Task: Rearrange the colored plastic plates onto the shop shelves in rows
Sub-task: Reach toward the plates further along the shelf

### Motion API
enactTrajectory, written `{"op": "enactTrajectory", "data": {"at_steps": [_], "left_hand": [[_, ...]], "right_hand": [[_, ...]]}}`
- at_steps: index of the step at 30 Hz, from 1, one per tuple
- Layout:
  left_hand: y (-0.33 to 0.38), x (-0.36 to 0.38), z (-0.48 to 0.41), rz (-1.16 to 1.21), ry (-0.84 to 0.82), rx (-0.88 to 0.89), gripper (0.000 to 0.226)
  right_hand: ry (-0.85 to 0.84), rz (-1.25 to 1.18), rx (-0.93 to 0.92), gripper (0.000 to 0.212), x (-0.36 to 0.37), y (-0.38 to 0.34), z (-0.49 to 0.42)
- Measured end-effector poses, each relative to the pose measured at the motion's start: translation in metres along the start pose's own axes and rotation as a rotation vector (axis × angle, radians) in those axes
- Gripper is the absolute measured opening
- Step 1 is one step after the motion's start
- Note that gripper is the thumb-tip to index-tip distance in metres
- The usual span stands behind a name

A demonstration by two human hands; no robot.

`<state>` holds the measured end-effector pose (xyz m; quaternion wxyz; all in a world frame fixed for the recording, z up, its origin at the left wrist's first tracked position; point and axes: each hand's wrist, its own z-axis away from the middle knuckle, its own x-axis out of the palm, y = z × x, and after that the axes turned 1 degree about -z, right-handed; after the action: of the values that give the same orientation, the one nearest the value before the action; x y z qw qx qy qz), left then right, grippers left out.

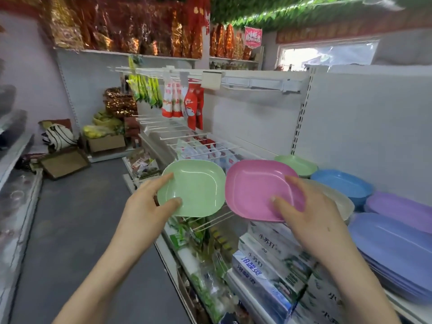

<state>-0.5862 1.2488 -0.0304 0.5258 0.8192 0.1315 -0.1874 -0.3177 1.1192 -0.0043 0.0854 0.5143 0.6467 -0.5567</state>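
With the left hand (149, 202) gripping a green plate (194, 187) and the right hand (311, 206) a pink plate (254, 190) near the shelf (402, 309), each probably wants setting level beside the blue stack (343, 183).

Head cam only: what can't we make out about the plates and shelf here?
- Cream plate: mostly hidden behind the right hand and pink plate.
- Purple stack: cut off by the right edge; count unreadable.
- Far green plate: front hidden by the pink plate.
- Left hand grip under the green plate: fingers hidden.
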Motion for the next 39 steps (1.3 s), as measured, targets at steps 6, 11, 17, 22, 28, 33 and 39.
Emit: {"op": "enactTrajectory", "data": {"at_steps": [6, 11, 17, 22, 28, 33, 39], "left_hand": [[-0.032, 0.032, -0.1, 0.037, -0.222, 0.083, 0.059], [-0.054, 0.049, -0.18, 0.088, -0.362, 0.148, 0.058], [-0.076, 0.084, -0.237, 0.185, -0.495, 0.161, 0.056], [-0.064, 0.109, -0.259, 0.254, -0.561, 0.162, 0.055], [-0.054, 0.126, -0.277, 0.29, -0.591, 0.195, 0.056], [-0.055, 0.131, -0.286, 0.299, -0.567, 0.201, 0.057], [-0.062, 0.132, -0.292, 0.303, -0.574, 0.203, 0.057]], "right_hand": [[0.147, 0.105, 0.206, 0.062, 0.031, -0.012, -0.042], [0.251, 0.262, 0.426, 0.066, 0.039, -0.027, -0.071], [0.398, 0.317, 0.578, 0.066, 0.04, -0.043, -0.078], [0.354, 0.393, 0.653, 0.065, 0.047, -0.053, -0.085], [0.254, 0.456, 0.71, 0.09, 0.051, -0.05, -0.102], [0.065, 0.606, 0.765, 0.061, 0.064, -0.067, -0.114], [-0.035, 0.763, 0.777, 0.04, 0.072, -0.069, -0.125]]}}
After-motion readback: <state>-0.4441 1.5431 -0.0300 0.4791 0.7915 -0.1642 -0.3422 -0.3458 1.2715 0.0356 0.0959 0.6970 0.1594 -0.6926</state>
